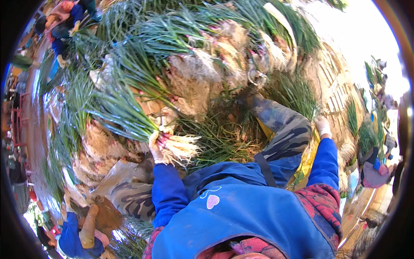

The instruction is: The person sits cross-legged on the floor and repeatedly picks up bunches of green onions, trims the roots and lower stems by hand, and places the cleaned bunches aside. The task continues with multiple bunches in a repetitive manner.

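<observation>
My gloved left hand (156,147) is closed around a bunch of spring onions (129,119), at the reddish lower stems. The green leaves point up and left, and pale roots (181,147) fan out to the right, above my lap. Off to the right, my gloved right hand (322,126) is lowered beside my camouflage-trousered knee, at the end of some green leaves (297,97). Blur hides whether its fingers grip them. Loose green leaf trimmings (223,142) cover the ground between my legs.
Heaped onion bunches with soil-caked roots (194,71) curve around the front and left. Yellow sheeting (307,158) lies by my right thigh. Co-workers sit at lower left (77,230), upper left (59,26) and far right (376,171). Bare, ridged ground (333,87) stretches at right.
</observation>
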A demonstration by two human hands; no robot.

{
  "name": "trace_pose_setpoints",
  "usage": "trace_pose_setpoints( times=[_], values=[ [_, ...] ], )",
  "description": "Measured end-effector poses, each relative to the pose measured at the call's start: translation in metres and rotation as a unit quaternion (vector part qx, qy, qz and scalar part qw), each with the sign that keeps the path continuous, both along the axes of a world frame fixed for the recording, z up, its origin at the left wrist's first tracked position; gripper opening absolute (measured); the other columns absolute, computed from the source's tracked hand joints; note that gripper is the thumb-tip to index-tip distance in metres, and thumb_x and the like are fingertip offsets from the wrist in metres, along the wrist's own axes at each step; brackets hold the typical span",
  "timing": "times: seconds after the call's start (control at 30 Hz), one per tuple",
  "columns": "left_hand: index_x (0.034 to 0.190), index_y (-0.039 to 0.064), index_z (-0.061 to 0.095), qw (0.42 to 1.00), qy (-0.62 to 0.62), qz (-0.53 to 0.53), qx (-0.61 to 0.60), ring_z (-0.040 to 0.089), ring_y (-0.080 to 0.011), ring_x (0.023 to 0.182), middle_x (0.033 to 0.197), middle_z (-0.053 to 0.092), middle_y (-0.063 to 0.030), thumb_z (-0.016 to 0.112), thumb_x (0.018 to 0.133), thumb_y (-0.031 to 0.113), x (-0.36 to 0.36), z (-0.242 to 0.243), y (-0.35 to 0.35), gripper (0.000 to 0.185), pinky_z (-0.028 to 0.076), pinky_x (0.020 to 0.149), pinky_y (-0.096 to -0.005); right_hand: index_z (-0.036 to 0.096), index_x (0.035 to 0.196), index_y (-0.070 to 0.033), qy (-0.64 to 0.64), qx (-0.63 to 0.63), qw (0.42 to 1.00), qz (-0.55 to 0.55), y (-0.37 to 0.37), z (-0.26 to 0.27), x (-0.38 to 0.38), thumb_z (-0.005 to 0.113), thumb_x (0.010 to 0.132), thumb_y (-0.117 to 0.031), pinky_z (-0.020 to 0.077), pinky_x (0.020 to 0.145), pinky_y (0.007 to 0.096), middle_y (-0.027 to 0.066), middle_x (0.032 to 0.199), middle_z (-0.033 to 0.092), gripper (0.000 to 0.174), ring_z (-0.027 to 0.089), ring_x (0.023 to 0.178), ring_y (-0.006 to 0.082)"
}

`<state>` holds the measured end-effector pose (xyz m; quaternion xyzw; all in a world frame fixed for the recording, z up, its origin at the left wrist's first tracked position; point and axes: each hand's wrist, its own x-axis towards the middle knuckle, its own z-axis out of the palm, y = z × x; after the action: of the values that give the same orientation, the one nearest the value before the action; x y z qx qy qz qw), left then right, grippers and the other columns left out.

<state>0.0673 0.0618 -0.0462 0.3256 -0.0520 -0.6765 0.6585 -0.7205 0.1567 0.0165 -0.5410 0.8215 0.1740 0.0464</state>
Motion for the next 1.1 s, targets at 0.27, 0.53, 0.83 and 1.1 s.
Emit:
trace_pose_setpoints(
  times=[0.27, 0.53, 0.83, 1.1],
  values=[
    [0.109, -0.001, 0.063, 0.998, 0.055, 0.022, -0.030, 0.064, -0.0213, 0.067, 0.096, 0.071, -0.0157, 0.063, 0.090, 0.021, 0.010, -0.009, 0.002, 0.029, 0.056, 0.071, -0.0320, 0.074, 0.112, -0.005, -0.463, -0.144, 0.843, 0.232, -0.237, 0.048, 0.380, 0.067, 0.095, -0.010, 0.0535, 0.088, 0.0306, 0.0105, 0.105, 0.076, 0.020, 0.070, 0.096, 0.0191],
    [0.104, -0.003, 0.063, 0.990, 0.132, -0.022, -0.048, 0.063, -0.0264, 0.089, 0.095, 0.066, -0.0132, 0.061, 0.090, 0.019, 0.019, -0.008, 0.004, 0.027, 0.050, 0.093, -0.0460, 0.071, 0.115, -0.009, -0.339, -0.066, 0.893, 0.290, -0.271, -0.081, 0.633, 0.063, 0.094, -0.026, 0.0524, 0.088, 0.0454, 0.0194, 0.105, 0.071, 0.028, 0.066, 0.099, 0.0390],
    [0.133, -0.004, 0.054, 0.992, 0.123, 0.023, 0.020, 0.067, -0.0338, 0.107, 0.119, 0.067, -0.0196, 0.061, 0.088, 0.014, 0.003, 0.030, -0.004, 0.049, 0.052, 0.101, -0.0506, 0.069, 0.104, -0.005, -0.386, -0.222, 0.851, 0.280, -0.241, -0.028, 0.602, 0.071, 0.089, -0.017, 0.0543, 0.078, 0.0381, 0.0134, 0.094, 0.069, 0.020, 0.068, 0.087, 0.0300],
    [0.123, -0.002, 0.061, 0.997, -0.038, -0.048, 0.043, 0.069, -0.0249, 0.089, 0.106, 0.070, -0.0205, 0.060, 0.089, 0.016, -0.009, 0.043, -0.010, 0.038, 0.059, 0.085, -0.0376, 0.062, 0.106, -0.013, -0.222, -0.225, 0.775, 0.547, -0.173, -0.018, 0.605, 0.071, 0.077, -0.018, 0.0486, 0.079, 0.0399, 0.0053, 0.097, 0.066, 0.031, 0.064, 0.088, 0.0259]
  ],
)
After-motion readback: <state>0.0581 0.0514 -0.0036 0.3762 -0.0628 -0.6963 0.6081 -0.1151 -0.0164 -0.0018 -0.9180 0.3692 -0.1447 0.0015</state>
